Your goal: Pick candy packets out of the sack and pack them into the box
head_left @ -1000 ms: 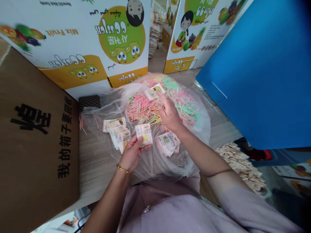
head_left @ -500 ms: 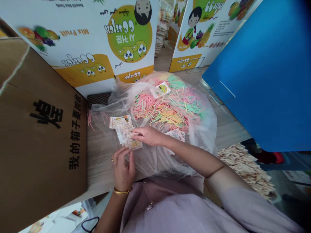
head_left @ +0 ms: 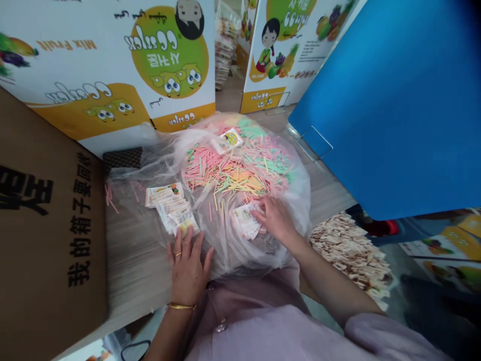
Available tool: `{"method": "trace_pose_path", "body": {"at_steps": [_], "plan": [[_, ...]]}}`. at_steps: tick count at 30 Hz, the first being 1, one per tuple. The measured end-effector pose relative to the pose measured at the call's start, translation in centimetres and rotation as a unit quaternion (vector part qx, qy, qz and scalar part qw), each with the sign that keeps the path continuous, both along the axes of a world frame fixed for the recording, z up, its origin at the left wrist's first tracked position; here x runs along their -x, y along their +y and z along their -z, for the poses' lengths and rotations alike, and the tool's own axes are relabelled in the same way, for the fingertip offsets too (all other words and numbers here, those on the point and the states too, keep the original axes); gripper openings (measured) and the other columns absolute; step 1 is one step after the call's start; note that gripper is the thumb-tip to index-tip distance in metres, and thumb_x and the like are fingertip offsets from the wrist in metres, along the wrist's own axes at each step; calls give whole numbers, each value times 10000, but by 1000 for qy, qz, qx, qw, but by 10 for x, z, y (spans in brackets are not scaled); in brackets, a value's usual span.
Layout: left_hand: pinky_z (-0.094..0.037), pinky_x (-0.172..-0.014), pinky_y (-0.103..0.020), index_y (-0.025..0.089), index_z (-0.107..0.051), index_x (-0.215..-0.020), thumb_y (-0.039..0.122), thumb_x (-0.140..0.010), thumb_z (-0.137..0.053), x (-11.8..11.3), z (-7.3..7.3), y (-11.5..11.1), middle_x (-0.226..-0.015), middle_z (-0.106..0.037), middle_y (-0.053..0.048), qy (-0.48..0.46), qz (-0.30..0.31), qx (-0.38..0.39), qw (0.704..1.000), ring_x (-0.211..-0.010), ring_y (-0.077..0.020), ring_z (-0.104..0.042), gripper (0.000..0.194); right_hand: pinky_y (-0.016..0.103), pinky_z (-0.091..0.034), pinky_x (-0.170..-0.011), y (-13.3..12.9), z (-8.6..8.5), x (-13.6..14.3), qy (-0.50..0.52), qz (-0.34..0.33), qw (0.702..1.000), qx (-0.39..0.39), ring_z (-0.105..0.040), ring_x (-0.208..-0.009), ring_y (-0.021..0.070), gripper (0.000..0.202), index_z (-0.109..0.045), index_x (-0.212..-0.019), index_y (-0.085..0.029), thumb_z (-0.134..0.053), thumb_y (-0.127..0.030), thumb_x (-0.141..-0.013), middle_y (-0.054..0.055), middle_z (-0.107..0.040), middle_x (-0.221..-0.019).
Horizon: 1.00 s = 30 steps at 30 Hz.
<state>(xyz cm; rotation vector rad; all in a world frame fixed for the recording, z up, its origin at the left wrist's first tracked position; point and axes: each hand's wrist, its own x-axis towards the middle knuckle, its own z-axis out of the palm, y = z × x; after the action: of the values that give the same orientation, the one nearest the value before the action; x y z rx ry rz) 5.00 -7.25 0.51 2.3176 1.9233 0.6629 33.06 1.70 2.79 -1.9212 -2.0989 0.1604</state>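
My left hand (head_left: 190, 263) lies open and flat, fingers spread. Its fingertips touch the lower end of an overlapping row of small printed candy packets (head_left: 171, 203) on the table. My right hand (head_left: 277, 219) is at the right edge of a second, fanned pile of packets (head_left: 246, 220), its bent fingers and thumb apart and touching them. That pile rests on a clear plastic bag (head_left: 225, 250). Behind it, loose pink, green and yellow candy sticks (head_left: 240, 175) are heaped in the bag. A single packet (head_left: 230, 139) lies on top of the heap.
A brown carton (head_left: 48, 225) stands at the left. Printed white cartons (head_left: 112, 60) line the back, and a blue panel (head_left: 394, 110) rises at the right. Many filled packets (head_left: 349, 250) are massed below the table's right side. Some pink sticks (head_left: 109, 198) lie near the brown carton.
My right hand has left the row of packets and moved right to the fanned pile. My left hand has flattened onto the row's near end. The view has shifted to the right.
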Motion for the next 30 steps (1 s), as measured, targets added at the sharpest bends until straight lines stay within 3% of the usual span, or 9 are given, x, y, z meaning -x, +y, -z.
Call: {"method": "trace_pose_path", "body": {"at_steps": [5, 11, 14, 17, 19, 21, 23, 26, 30], "plan": [[-260, -1200, -645, 212, -624, -1312, 295, -942, -590, -5, -13, 19, -1472, -562, -167, -85, 22, -24, 996, -1513, -367, -313, 381, 399, -416, -911, -1, 14, -9, 58, -22, 998, -24, -621, -994, 265, 135, -615, -942, -182, -526, -275, -984, 110, -707, -1005], [-346, -1198, -544, 252, -556, -1387, 280, -957, -562, -33, -36, 40, -1440, -586, -122, -213, 83, 2, 974, -1474, -287, -393, 431, 361, -452, -849, 1, -21, -18, 194, -26, 981, 0, -628, -902, 230, 76, -579, -959, -203, -514, -241, -942, 75, -697, -940], [-361, -1184, -507, 227, -452, -1477, 355, -920, -631, -48, -48, 49, -1502, -529, -144, -275, 99, 46, 955, -1460, -288, -414, 599, 296, -455, -789, -11, -46, -5, 257, -120, 957, 55, -622, -853, 180, 74, -579, -963, -209, -540, -272, -957, 38, -678, -927], [-495, -1008, -427, 217, -646, -1268, 396, -915, -613, -52, -50, 58, -1212, -719, -114, -310, 114, 135, 934, -1159, -278, -653, 397, 268, -465, -796, -5, -57, 11, 283, -235, 920, 138, -628, -869, 155, 120, -605, -1033, -207, -577, -303, -968, 22, -686, -962], [-527, -808, -339, 223, -735, -1020, 399, -932, -564, -48, -46, 63, -868, -751, -49, -336, 96, 195, 917, -839, -225, -692, 261, 286, -470, -851, 14, -52, 18, 250, -248, 925, 141, -630, -929, 168, 155, -629, -1083, -194, -572, -295, -980, 41, -695, -1004], [-487, -665, -276, 216, -733, -893, 429, -926, -559, -43, -42, 65, -697, -685, -4, -383, 57, 230, 893, -674, -180, -626, 277, 335, -453, -928, 42, -41, 22, 153, -205, 963, 89, -611, -1005, 207, 164, -660, -1064, -157, -528, -226, -994, 91, -689, -1032], [-440, -573, -244, 204, -721, -901, 489, -896, -591, -39, -38, 65, -660, -644, 21, -450, 20, 250, 857, -604, -152, -562, 314, 389, -414, -1006, 70, -28, 27, 29, -182, 982, 48, -563, -1111, 260, 186, -667, -1082, -110, -527, -165, -973, 157, -662, -1116], [-396, -479, -228, 194, -709, -981, 578, -828, -657, -36, -35, 66, -639, -605, 41, -534, -23, 279, 798, -541, -133, -499, 417, 434, -388, -1023, 98, -14, 44, -100, -172, 979, 38, -513, -1147, 306, 246, -641, -1134, -49, -475, -96, -958, 221, -618, -1177], [-402, -418, -233, 207, -683, -1004, 619, -808, -672, -32, -30, 67, -649, -589, 43, -565, -63, 290, 769, -495, -126, -481, 456, 467, -393, -963, 110, -9, 67, -166, -121, 978, 46, -501, -1123, 342, 352, -594, -1218, -8, -360, -43, -957, 268, -590, -1210]]}}
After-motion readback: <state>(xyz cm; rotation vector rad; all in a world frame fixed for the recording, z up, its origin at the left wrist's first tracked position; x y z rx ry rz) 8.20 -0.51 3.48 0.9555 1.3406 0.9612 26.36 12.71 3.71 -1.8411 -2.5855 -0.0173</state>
